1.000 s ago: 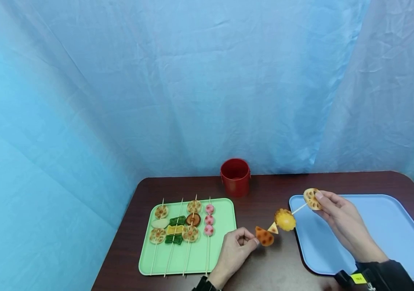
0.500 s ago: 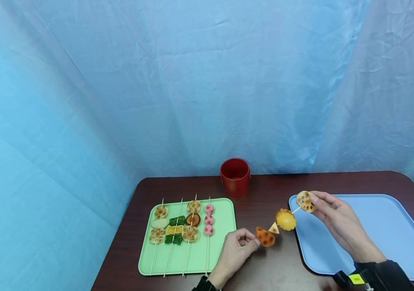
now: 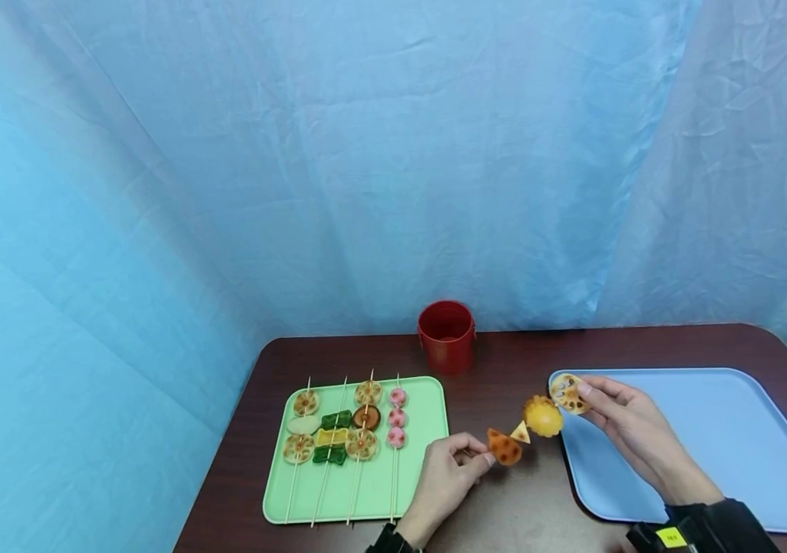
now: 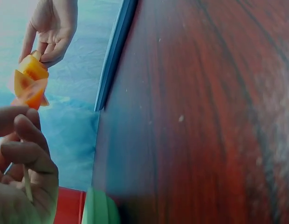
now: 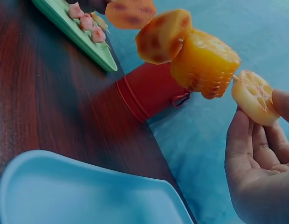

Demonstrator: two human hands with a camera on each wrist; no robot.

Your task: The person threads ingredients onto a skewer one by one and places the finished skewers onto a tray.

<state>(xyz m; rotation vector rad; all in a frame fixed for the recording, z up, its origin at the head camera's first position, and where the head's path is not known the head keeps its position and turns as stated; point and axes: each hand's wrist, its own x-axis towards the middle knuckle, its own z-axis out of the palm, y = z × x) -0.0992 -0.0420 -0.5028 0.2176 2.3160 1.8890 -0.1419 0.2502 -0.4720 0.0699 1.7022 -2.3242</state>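
My left hand point(image 3: 444, 476) pinches a wooden skewer point(image 4: 27, 183) whose lower end lies across its curled fingers in the left wrist view. Threaded on it are a spotted orange-brown piece point(image 3: 504, 448), a spotted wedge-like piece point(image 5: 164, 36) and a yellow corn chunk point(image 3: 543, 416). Between thumb and fingers, my right hand point(image 3: 631, 434) holds a lotus root slice point(image 5: 254, 97) at the skewer's tip. A short bit of stick shows between corn and slice in the right wrist view. Whether the tip goes through the slice cannot be told.
Left of the hands lies a green tray point(image 3: 428, 484) bearing several loaded skewers, one with pink balls point(image 3: 397, 418). A red bucket point(image 3: 448, 338) stands at the back of the dark wooden table point(image 3: 504, 357). Under the right hand is a blue tray point(image 3: 725, 430).
My right hand has moved left and slightly down with the lotus root slice, so the bare stick between slice and corn has shortened. The left hand has barely moved.
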